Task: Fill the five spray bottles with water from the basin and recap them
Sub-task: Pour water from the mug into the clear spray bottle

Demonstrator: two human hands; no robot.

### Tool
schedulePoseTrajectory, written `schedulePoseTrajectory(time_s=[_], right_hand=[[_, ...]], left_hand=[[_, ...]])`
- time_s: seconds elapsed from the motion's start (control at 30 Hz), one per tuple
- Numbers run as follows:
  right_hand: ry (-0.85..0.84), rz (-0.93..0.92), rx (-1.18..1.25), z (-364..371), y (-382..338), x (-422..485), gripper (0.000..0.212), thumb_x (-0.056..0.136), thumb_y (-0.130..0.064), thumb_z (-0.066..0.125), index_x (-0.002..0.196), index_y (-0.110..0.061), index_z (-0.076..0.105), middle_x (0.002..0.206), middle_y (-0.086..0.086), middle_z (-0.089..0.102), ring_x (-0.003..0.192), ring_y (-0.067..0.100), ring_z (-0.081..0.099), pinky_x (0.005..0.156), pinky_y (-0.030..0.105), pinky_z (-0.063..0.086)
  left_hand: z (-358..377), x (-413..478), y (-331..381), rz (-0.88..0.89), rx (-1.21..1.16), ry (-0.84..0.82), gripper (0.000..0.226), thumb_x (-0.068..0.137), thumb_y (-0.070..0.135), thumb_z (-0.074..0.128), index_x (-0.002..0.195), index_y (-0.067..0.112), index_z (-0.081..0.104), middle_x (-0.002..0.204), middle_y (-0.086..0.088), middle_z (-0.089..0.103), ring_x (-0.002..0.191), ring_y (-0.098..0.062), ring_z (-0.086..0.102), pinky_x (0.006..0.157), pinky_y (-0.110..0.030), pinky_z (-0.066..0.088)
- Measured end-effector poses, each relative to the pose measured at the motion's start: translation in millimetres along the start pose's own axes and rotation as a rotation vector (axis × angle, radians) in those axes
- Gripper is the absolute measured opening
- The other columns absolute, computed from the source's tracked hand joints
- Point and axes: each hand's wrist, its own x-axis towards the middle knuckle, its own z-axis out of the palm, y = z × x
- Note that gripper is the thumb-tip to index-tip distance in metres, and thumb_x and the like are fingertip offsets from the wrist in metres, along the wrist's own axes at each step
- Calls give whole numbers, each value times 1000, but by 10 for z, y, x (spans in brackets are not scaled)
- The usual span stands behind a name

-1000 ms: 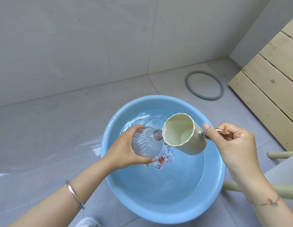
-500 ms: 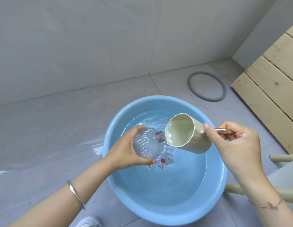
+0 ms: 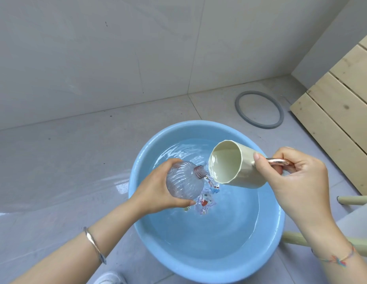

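Note:
A round light-blue basin (image 3: 266, 251) with water stands on the grey tiled floor. My left hand (image 3: 156, 193) grips a clear ribbed spray bottle (image 3: 184, 183) without its cap, held over the basin with its neck tilted to the right. My right hand (image 3: 297, 181) holds a cream mug (image 3: 231, 165) by its copper-coloured handle. The mug is tipped to the left, its rim right beside the bottle's neck, and pale water lies inside it. A cartoon picture (image 3: 205, 199) shows through the water on the basin's bottom. No other bottles or caps are in view.
A grey rubber ring (image 3: 259, 109) lies on the floor behind the basin. A pale wooden slatted panel (image 3: 342, 111) leans at the right. Cream-coloured furniture legs (image 3: 354, 199) show at the lower right. A white shoe (image 3: 108, 278) is at the bottom edge.
The mug has tipped a little further toward the bottle's neck, and both hands stay over the basin in nearly the same place.

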Motion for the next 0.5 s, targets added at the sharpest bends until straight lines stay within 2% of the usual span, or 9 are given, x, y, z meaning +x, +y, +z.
schedulePoseTrajectory(time_s=[0.5], right_hand=[[11,-155,-124,19,-17,18,41,74,-23,67,50,-8,37,64,1,44,59,10,38,58,14,28]], left_hand=[[40,-16,1,-29,6,-7,98,46,64,86,131,47,40,128,32,51,122,10,47,107,-28,42]])
